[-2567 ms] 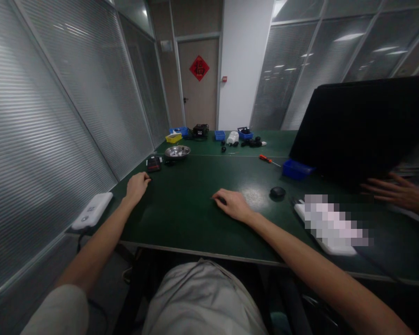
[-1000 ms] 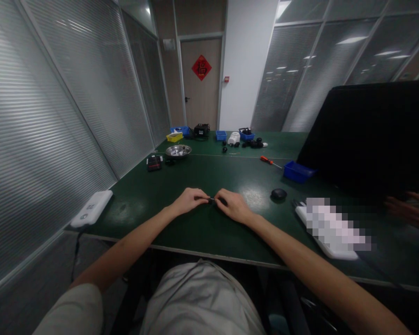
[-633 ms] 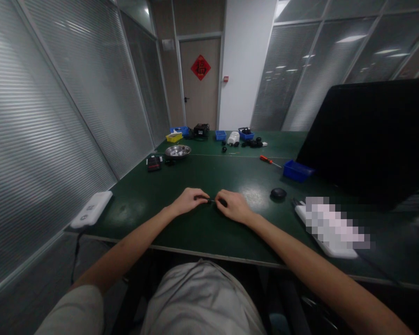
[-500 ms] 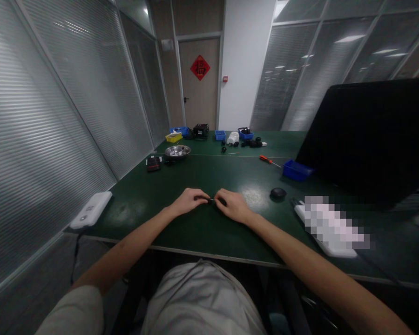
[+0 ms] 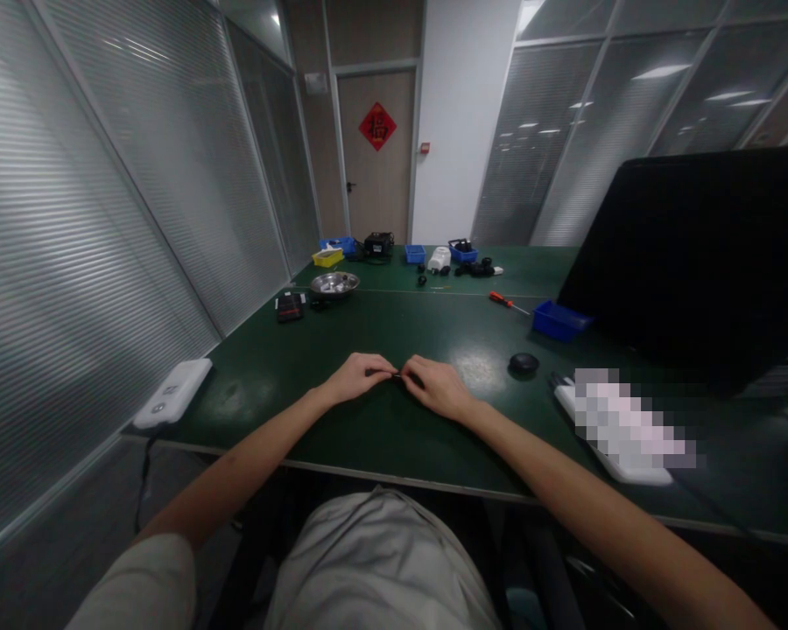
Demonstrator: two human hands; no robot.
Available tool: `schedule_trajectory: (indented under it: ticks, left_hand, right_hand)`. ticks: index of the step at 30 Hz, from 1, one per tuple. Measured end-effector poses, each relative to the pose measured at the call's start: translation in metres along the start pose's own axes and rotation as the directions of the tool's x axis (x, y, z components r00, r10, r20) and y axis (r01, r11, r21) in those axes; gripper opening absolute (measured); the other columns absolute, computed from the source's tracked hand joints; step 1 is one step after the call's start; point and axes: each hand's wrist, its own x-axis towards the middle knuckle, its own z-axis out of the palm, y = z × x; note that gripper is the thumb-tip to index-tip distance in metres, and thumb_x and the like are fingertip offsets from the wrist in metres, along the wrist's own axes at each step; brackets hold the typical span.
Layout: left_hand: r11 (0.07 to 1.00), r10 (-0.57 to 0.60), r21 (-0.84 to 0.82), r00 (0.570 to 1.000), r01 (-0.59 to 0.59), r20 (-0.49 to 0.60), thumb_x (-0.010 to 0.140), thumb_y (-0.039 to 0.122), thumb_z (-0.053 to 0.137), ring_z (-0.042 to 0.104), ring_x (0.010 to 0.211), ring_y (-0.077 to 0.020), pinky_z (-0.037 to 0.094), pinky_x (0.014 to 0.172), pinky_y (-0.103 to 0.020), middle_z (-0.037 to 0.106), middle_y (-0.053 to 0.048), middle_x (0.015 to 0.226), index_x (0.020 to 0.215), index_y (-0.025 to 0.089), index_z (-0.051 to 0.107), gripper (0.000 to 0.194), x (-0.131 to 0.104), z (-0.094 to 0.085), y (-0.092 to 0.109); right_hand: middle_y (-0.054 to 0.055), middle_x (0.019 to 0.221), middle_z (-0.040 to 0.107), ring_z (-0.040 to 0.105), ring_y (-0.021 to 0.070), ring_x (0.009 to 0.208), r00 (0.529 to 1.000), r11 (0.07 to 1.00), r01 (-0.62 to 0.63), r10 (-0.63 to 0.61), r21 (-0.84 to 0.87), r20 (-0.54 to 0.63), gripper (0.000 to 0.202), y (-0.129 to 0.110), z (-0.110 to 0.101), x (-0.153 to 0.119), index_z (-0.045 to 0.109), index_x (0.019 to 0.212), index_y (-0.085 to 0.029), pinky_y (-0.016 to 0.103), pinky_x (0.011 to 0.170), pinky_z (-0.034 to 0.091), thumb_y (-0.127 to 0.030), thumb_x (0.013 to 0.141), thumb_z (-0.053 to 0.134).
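Over the middle of the green table [image 5: 394,437], my left hand [image 5: 358,378] and my right hand [image 5: 435,385] come together almost fingertip to fingertip. Each hand is closed in a pinch. Between them shows a tiny dark piece with a thin light-coloured part [image 5: 397,375]; it is too small to name. The fingers hide most of it, and which hand bears it is not clear. A round black object [image 5: 524,363] lies to the right of my right hand.
On the right are a blue bin [image 5: 560,320], an orange-handled screwdriver [image 5: 509,303], a large black panel [image 5: 696,262] and a white device [image 5: 621,446], partly blurred. A metal dish [image 5: 334,284] and a black box [image 5: 290,307] lie back left; a white device [image 5: 174,394] sits at the left edge.
The fingertips of my hands are slightly closer together, and less of the small dark piece shows between them. Otherwise the scene looks the same.
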Motion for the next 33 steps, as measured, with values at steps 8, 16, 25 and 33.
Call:
schedule_trajectory:
  ticks: [8,16,25,33]
  left_hand:
    - [0.998,-0.026,0.057,0.999,0.027,-0.019,0.100,0.034,0.057,0.065,0.091,-0.0177,0.050,0.085,-0.030,0.071,-0.007,0.105,0.103,0.020,0.077,0.026,0.001,-0.004,-0.003]
    - [0.972,-0.005,0.233,0.998,0.021,-0.068,0.101,0.031,0.055,0.061,0.103,-0.0211,0.047,0.096,-0.036,0.070,-0.007,0.107,0.107,0.022,0.076,0.024,0.004,-0.006,-0.016]
    - [0.978,0.016,0.209,1.000,-0.012,-0.020,0.099,0.020,0.053,0.059,0.112,-0.0214,0.046,0.102,-0.039,0.068,-0.007,0.117,0.118,0.025,0.073,0.028,0.000,-0.007,-0.006]
    - [0.983,0.012,0.182,0.998,-0.021,0.054,0.096,0.033,0.065,0.058,0.116,-0.0225,0.045,0.104,-0.039,0.068,-0.007,0.118,0.109,0.024,0.072,0.018,-0.003,-0.014,-0.003]
  right_hand:
    - [0.003,0.099,0.065,0.061,0.0157,0.085,1.000,1.000,-0.002,0.002,-0.012,0.007,0.012,-0.001,-0.001,0.000,0.063,0.103,-0.022,0.026,0.071,0.038,-0.026,0.102,0.052]
    - [0.003,0.099,0.065,0.061,0.0158,0.085,1.000,1.000,-0.015,0.015,-0.019,-0.001,0.011,-0.001,0.000,0.000,0.063,0.102,-0.022,0.026,0.070,0.038,-0.027,0.101,0.053]
    - [0.003,0.099,0.065,0.062,0.0161,0.086,1.000,1.000,-0.016,0.016,-0.017,0.003,0.012,0.001,0.000,0.001,0.064,0.103,-0.022,0.026,0.071,0.039,-0.028,0.101,0.053]
    - [0.003,0.098,0.065,0.061,0.0151,0.085,1.000,1.000,-0.012,0.012,0.017,0.002,0.011,0.003,-0.001,0.001,0.063,0.102,-0.022,0.025,0.071,0.039,-0.026,0.101,0.053]
